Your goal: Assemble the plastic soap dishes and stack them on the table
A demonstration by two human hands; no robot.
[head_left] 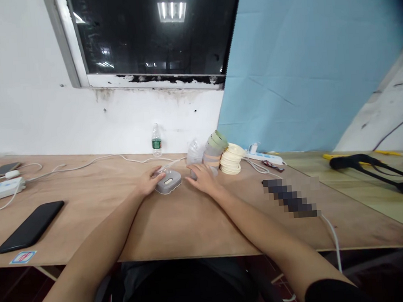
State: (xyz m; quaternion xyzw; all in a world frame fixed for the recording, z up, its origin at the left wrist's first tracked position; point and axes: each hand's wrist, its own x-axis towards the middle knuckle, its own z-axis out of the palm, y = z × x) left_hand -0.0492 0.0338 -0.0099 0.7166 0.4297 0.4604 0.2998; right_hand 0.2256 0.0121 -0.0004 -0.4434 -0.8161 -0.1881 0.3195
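Note:
A small see-through grey plastic container with a pale oblong patch on top lies on the brown table. My left hand is at its left side, with the thumb over its edge and the other fingers at the back left corner. My right hand is to the right of the container, apart from it, palm down with the fingers spread. Just beyond that hand stand a clear plastic cup-like piece and a leaning stack of cups. Part of a clear piece under the right hand is hidden.
Cream-coloured stacked lids or bowls stand right of the cups. A bottle is by the wall. Phones, including a black one, and power strips lie around. White cables cross the back. A black strap-like frame lies at right.

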